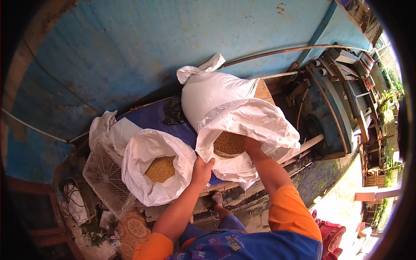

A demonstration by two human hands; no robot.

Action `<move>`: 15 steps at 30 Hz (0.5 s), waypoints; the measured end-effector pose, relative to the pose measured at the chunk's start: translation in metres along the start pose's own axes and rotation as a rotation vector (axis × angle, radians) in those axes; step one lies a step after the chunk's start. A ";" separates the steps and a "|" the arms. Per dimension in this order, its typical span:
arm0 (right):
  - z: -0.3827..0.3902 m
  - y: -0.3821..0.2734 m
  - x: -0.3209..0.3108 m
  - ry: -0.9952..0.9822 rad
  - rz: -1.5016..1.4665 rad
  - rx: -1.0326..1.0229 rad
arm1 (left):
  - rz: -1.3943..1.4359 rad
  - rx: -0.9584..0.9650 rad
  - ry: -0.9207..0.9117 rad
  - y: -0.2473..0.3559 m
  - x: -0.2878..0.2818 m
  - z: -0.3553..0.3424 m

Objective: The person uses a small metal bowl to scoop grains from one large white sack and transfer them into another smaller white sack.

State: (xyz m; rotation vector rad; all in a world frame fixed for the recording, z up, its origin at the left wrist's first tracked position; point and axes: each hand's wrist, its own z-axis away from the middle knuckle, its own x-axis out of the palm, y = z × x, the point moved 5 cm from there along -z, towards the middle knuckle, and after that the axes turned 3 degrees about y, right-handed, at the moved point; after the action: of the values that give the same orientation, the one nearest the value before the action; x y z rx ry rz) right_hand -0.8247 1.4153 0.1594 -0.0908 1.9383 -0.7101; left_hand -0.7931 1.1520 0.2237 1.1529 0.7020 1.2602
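My left hand [203, 170] has its thumb and fingers closed on the folded rim of an open white woven sack [264, 121] holding brown pellets [227, 142]. My right hand [251, 147] reaches down inside that sack, its fingers out of sight. Beside my left hand, a second open white sack [143, 147] holds lighter tan pellets [160, 169]. Behind the right-hand sack lies a full white sack [216, 91] with its top bunched up.
Sacks rest on a blue sheet [149, 119] over boards, against a blue wall [130, 47]. A plastic crate [102, 171] leans at the left; pipes and planks [346, 86] crowd the right. My foot [216, 199] is below; a red object [329, 236] sits lower right.
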 end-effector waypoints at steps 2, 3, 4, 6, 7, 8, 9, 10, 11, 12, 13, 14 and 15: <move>0.011 -0.002 0.020 -0.201 0.111 0.131 | 0.039 -0.018 -0.005 0.005 0.003 0.001; 0.015 -0.007 0.025 -0.203 0.110 0.133 | 0.080 -0.033 -0.008 0.007 0.004 0.001; 0.020 -0.011 0.027 -0.186 0.158 0.112 | 0.085 -0.037 -0.004 0.007 0.004 0.001; 0.023 -0.014 0.028 -0.177 0.208 0.086 | 0.108 -0.028 -0.033 0.006 0.005 0.002; 0.021 -0.012 0.029 -0.195 0.115 0.120 | 0.114 -0.027 -0.028 0.004 0.005 0.001; 0.020 -0.009 0.031 -0.213 0.022 0.154 | 0.125 -0.022 -0.026 0.003 0.006 0.001; 0.021 -0.009 0.031 -0.217 0.023 0.147 | 0.135 -0.017 -0.024 0.002 0.007 0.001; 0.024 -0.004 0.032 -0.206 -0.066 0.206 | 0.138 -0.013 -0.025 0.004 0.010 0.001; 0.026 0.006 0.035 -0.193 -0.109 0.241 | 0.115 -0.024 -0.028 0.007 0.014 0.002; 0.028 0.018 0.038 -0.179 -0.150 0.276 | 0.091 -0.034 -0.035 0.009 0.019 0.001; 0.029 0.019 0.042 -0.230 -0.286 0.305 | 0.088 -0.033 -0.036 0.009 0.019 0.001; 0.029 0.021 0.046 -0.279 -0.422 0.335 | 0.093 -0.048 -0.042 0.008 0.020 0.000; 0.031 0.025 0.043 -0.273 -0.422 0.339 | 0.097 -0.063 -0.049 0.008 0.021 -0.001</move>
State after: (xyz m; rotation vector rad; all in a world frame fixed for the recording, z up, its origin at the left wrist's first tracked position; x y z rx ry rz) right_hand -0.8132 1.4069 0.1024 -0.3747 1.5267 -1.2296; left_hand -0.7916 1.1713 0.2343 1.1741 0.5723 1.3221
